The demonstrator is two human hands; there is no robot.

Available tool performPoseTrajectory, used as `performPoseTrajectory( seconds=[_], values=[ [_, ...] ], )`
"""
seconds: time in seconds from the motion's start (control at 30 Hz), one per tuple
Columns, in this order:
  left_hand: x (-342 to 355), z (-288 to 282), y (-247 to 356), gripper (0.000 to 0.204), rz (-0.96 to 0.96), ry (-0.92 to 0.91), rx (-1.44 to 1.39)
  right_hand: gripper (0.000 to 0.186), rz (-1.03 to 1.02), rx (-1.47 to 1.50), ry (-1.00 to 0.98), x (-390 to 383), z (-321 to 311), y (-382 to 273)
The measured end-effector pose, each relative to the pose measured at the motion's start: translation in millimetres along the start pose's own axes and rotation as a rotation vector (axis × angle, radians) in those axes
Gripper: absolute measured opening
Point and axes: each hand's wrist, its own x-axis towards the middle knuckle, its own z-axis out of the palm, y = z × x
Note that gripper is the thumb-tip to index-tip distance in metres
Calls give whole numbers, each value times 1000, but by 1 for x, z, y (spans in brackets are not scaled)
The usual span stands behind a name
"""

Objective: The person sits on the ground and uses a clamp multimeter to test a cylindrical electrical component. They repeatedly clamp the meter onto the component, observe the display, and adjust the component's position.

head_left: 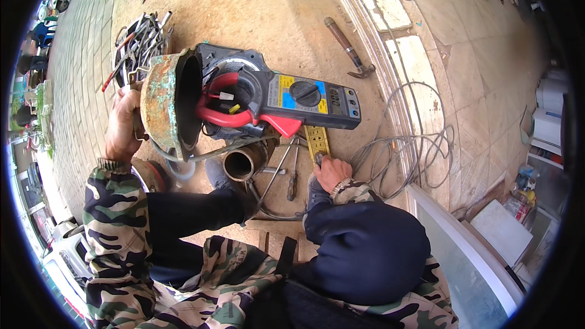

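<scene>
Gripping a rusty metal casing point(159, 106) near a clamp meter point(304, 94), the left hand point(125, 123) is closed; the right hand point(333, 174) is at a yellow power strip point(316, 140), grip unclear.

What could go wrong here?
1. Shock: the bare right hand is at the yellow power strip while the bare left hand grips the rusty housing. If the strip is live and there's a fault, current could pass through the person.
2. Drop: the clamp meter juts out above the strip, with no hand on it. Tilting the housing might knock it down; its support is hard to see.
</scene>
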Motion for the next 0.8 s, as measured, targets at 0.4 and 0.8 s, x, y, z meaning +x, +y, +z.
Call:
performPoseTrajectory(
  seconds=[0.4, 0.8],
  values=[
    [-4, -2, 4, 32, -2, 43, 22, 27, -168, 75, 110, 9, 19, 6],
    [-10, -1, 12, 41, 0, -90, 19, 26, -80, 51, 22, 16, 15, 0]
  ],
)
